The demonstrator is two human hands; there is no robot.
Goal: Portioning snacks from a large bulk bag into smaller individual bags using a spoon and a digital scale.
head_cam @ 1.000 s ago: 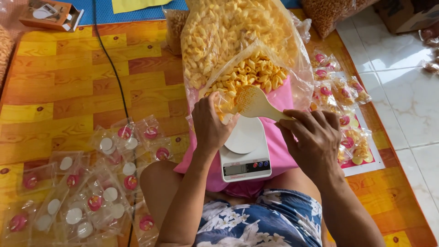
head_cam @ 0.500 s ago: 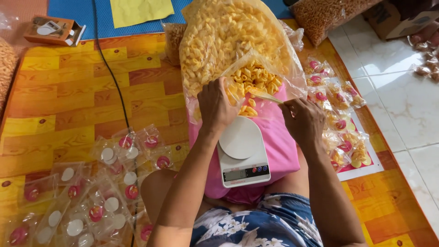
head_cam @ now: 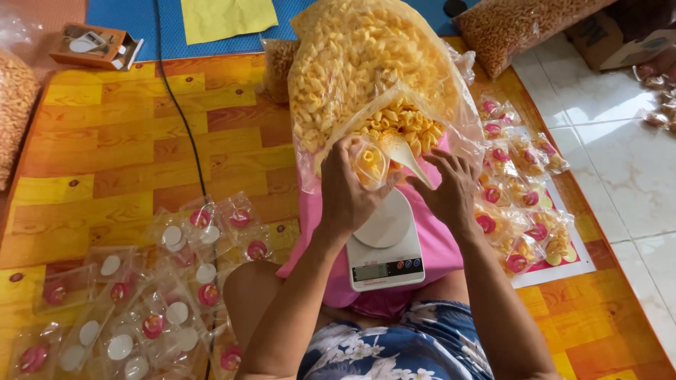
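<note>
Small clear bag (head_cam: 371, 163) sits pinched in the left hand (head_cam: 348, 193), held just above the white kitchen scale (head_cam: 386, 243); it is see-through and partly filled with yellow shell-shaped snacks. Beside it the right hand (head_cam: 451, 188) is clamped on the handle of a pale plastic scoop (head_cam: 410, 156), whose bowl reaches into the big snack sack (head_cam: 366, 77) just behind the scale. That sack's loose plastic mouth drapes over the hands and hides the scoop's tip. One scale rests on a pink cloth (head_cam: 443, 246). Left of the scale lies a spread of empty labelled bags (head_cam: 141, 302), too many and overlapping to count; right of it, a heap of filled packets (head_cam: 521, 204), roughly a dozen. A black cable (head_cam: 184, 134) runs across the floor mat left of the scale.
</note>
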